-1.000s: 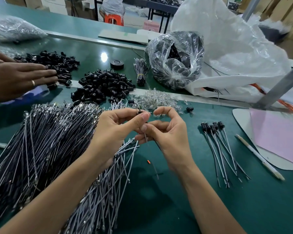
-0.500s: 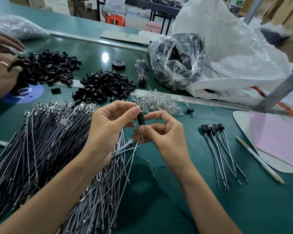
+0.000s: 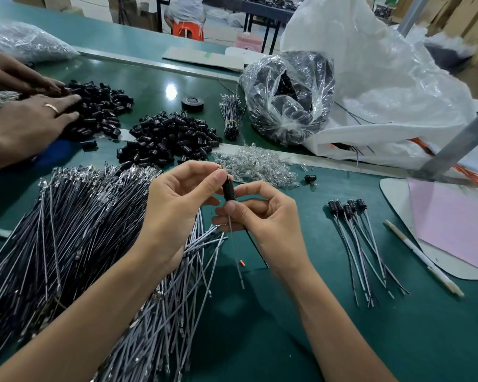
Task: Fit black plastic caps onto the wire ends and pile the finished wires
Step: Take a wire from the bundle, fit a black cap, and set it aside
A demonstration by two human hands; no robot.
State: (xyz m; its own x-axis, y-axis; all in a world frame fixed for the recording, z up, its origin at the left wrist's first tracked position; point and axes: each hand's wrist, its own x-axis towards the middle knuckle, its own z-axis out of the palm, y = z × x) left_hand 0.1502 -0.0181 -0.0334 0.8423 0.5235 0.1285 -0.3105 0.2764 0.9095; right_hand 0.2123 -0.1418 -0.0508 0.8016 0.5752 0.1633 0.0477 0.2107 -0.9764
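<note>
Head view: left hand pinches the black cap, right hand pinches its wire just below.

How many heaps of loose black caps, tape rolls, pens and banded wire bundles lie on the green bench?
Heaps of loose black caps: 2
Tape rolls: 1
Pens: 1
Banded wire bundles: 1
Total: 5
</note>
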